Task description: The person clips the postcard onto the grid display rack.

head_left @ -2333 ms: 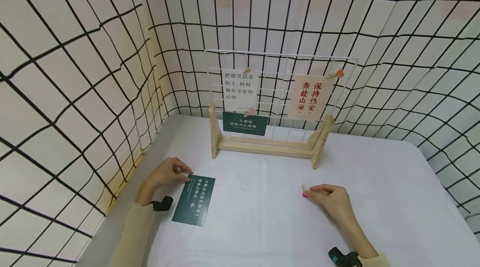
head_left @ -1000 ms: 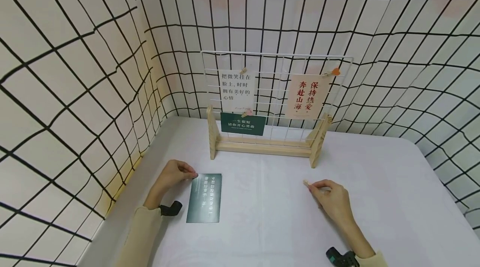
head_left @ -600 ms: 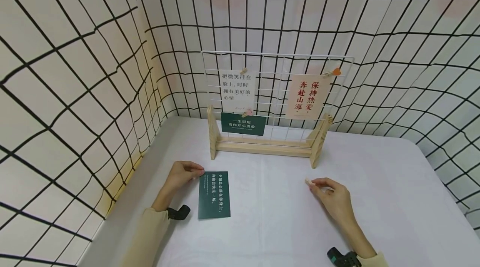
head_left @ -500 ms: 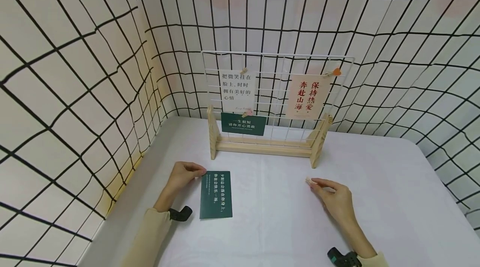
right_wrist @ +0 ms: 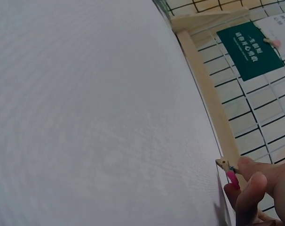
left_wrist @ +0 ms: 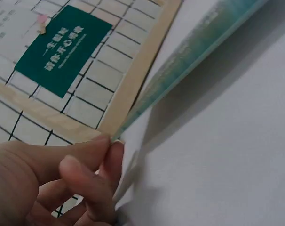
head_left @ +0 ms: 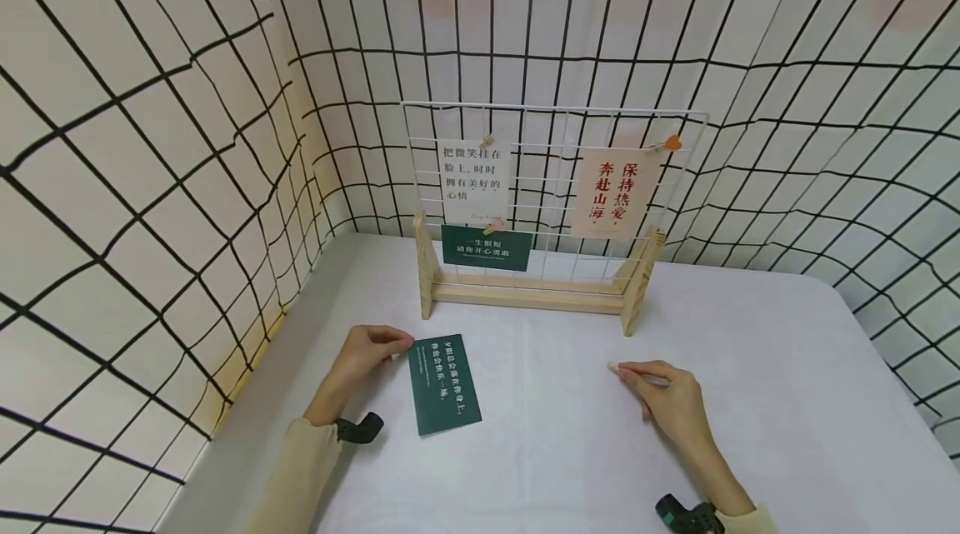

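My left hand [head_left: 367,352] pinches a corner of a dark green card [head_left: 444,386] with white lettering. In the left wrist view the green card [left_wrist: 189,61] appears nearly edge-on, raised off the white surface, with thumb and finger at its tip. On the right, my right hand [head_left: 671,397] holds a small wooden clothespin [head_left: 613,367] between thumb and forefinger. The right wrist view shows that clothespin [right_wrist: 223,164] with a bright pink piece on it. Both hands are in front of the rack and apart from it.
A white wire rack [head_left: 555,110] on a wooden stand [head_left: 525,296] stands at the back of the white table [head_left: 555,434]. Clipped to it are a white card [head_left: 476,182], a pink card [head_left: 615,194] and a smaller green card [head_left: 487,248]. Black grid-patterned walls [head_left: 150,184] enclose the table.
My left hand has carried the green card rightward and turned its lower end to the right. My right hand stays in nearly the same place, with the clothespin turned a little.
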Demonstrator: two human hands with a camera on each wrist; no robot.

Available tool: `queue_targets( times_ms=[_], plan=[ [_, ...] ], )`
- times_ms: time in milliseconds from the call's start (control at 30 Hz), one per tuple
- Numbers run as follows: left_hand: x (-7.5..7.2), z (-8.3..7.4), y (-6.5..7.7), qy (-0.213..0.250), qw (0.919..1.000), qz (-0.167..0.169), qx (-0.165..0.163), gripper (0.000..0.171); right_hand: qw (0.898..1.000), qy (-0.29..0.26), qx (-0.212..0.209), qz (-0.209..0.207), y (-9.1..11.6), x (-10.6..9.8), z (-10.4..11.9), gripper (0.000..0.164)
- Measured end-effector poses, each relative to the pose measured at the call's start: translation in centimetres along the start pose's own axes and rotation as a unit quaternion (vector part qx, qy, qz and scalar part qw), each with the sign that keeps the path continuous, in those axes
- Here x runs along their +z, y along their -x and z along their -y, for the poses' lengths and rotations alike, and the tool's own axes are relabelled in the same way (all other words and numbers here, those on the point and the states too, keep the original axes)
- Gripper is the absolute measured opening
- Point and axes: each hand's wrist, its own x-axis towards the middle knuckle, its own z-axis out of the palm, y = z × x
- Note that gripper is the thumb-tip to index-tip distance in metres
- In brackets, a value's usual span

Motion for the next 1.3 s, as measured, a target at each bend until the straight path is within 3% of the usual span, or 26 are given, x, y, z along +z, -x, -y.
queue_targets(
  times_ms=[233,467,1000,1300],
  plan=[
    [-1.4,0.4,-0.2,-0.01,0.9926,0.119,0.024,0.025,1.0,-0.021,-0.005,0.002,-0.1,0.1,-0.1,0.02],
    [-1.8,0.5,-0.1,-0.023,0.9821,0.184,0.035,0.025,0.999,-0.042,-0.017,0.012,-0.1,0.3,-0.3,0.018],
    [-1.6,0.5,-0.2,-0.022,0.9806,0.191,0.036,0.024,0.996,-0.044,-0.04,0.062,-0.1,0.5,-0.7,0.021],
    [-1.6,0.5,-0.1,-0.012,0.9803,0.193,0.038,0.023,0.998,-0.009,-0.04,0.037,-0.2,0.4,-0.7,0.017]
  ],
)
